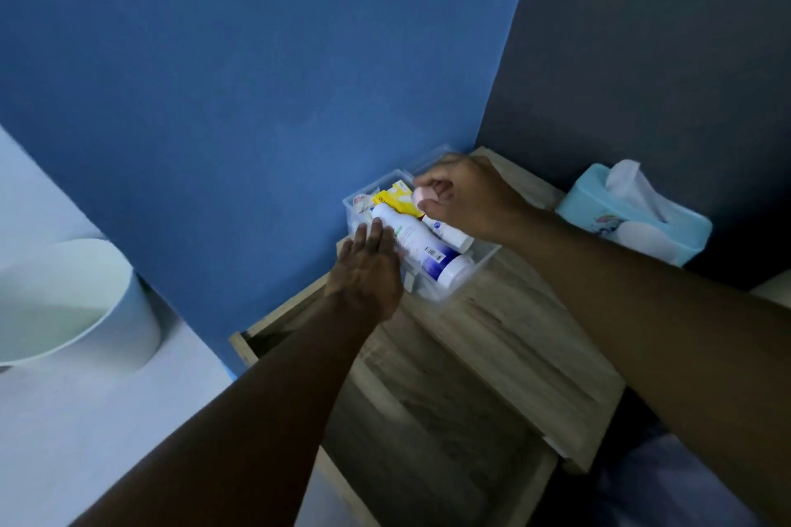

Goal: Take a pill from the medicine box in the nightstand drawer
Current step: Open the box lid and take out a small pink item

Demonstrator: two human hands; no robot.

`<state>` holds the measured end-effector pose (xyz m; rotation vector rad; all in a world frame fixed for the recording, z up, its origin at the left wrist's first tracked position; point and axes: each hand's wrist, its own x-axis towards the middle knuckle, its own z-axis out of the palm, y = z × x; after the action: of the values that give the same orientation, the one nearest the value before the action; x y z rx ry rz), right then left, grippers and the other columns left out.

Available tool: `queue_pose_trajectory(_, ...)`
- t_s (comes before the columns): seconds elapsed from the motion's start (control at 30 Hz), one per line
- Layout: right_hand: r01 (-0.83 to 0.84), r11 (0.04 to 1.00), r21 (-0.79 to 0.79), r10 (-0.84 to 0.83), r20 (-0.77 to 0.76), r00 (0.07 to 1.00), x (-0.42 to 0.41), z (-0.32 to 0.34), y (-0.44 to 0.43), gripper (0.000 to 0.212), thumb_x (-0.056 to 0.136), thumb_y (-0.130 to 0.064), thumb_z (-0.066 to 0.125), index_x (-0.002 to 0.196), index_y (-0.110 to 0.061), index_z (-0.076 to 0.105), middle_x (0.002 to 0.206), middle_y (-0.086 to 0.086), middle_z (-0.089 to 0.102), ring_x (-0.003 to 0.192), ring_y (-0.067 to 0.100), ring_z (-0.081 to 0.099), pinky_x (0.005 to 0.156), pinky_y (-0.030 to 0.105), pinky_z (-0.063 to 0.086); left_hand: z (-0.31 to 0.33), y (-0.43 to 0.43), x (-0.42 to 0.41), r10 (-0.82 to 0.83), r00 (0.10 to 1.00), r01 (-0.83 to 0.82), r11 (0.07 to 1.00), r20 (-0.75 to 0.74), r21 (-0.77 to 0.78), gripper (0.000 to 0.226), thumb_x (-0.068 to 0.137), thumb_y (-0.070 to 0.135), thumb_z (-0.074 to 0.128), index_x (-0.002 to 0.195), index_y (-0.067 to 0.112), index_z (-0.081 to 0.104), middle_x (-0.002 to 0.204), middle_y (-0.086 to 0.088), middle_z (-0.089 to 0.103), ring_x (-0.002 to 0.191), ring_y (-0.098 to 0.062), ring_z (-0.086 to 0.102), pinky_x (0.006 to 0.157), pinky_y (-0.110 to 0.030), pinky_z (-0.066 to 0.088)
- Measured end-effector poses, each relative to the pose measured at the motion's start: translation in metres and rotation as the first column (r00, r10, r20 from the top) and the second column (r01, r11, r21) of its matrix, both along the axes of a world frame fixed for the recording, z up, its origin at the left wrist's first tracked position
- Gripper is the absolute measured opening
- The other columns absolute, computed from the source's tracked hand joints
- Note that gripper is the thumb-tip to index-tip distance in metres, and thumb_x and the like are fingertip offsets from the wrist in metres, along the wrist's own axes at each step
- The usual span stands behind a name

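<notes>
A clear plastic medicine box [468,276] stands on the wooden nightstand top [513,334], in the corner by the blue wall. Inside lie a large white bottle with a blue label [421,244], a smaller white bottle [449,233] and a yellow packet [396,198]. My left hand [368,270] lies flat, fingers extended, on the box's left side and touches the large bottle. Above the box's far end, my right hand [475,201] pinches a small pink-white object [423,195] at its fingertips. The clear lid [432,160] shows behind that hand.
The nightstand drawer [406,419] is pulled out below the top. A light-blue tissue box [633,222] sits at the right, against the dark wall. A white round bin [77,304] stands on the floor at the left.
</notes>
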<state>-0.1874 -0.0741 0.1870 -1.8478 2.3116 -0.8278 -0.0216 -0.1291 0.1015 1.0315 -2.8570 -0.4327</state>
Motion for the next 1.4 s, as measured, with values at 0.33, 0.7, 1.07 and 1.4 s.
queue_pose_trajectory(0.33,-0.118,0.993,0.019,0.114,0.157,0.981,0.053,0.079,0.104,0.032,0.085,-0.019,0.073,0.115,-0.011,0.073,0.103,0.004,0.076,0.093,0.013,0.071,0.090,0.035,0.057,0.094,0.094,0.019,0.733,0.470,0.520,0.220,-0.492,0.825,0.036,0.102,0.019,0.039,0.120,-0.004,0.060,0.109,-0.018,0.069,0.087,-0.022,0.070,0.080,-0.029,0.058)
queue_pose_trajectory(0.7,-0.280,0.960,0.023,0.280,-0.024,0.960,0.085,0.151,0.174,0.031,0.080,0.000,0.069,0.109,-0.010,0.077,0.105,0.006,0.077,0.097,0.016,0.071,0.089,0.036,0.054,0.156,0.165,0.039,0.836,0.364,0.651,0.086,-0.410,0.754,0.039,0.102,0.021,0.039,0.115,-0.010,0.059,0.091,-0.018,0.075,0.079,-0.021,0.075,0.074,-0.026,0.061)
queue_pose_trajectory(1.07,-0.084,0.996,0.023,0.085,-0.080,0.993,0.081,0.152,0.199,0.032,0.080,-0.040,0.075,0.100,-0.016,0.078,0.085,0.004,0.069,0.079,0.018,0.064,0.078,0.037,0.053,0.162,0.189,0.040,0.822,0.391,0.649,0.074,-0.415,0.757,0.039,0.101,0.025,0.043,0.117,-0.006,0.061,0.113,-0.016,0.072,0.104,-0.020,0.069,0.088,-0.026,0.057)
queue_pose_trajectory(1.4,-0.013,0.986,0.165,0.027,-0.084,0.996,0.071,0.137,0.200,0.036,0.079,-0.049,0.071,0.083,-0.014,0.077,0.075,0.005,0.075,0.075,0.016,0.067,0.076,0.037,0.056,0.143,0.195,0.031,0.840,0.424,0.660,-0.030,-0.339,0.751,0.032,0.100,0.018,0.045,0.104,-0.005,0.067,0.114,-0.018,0.070,0.097,-0.020,0.072,0.081,-0.026,0.060)
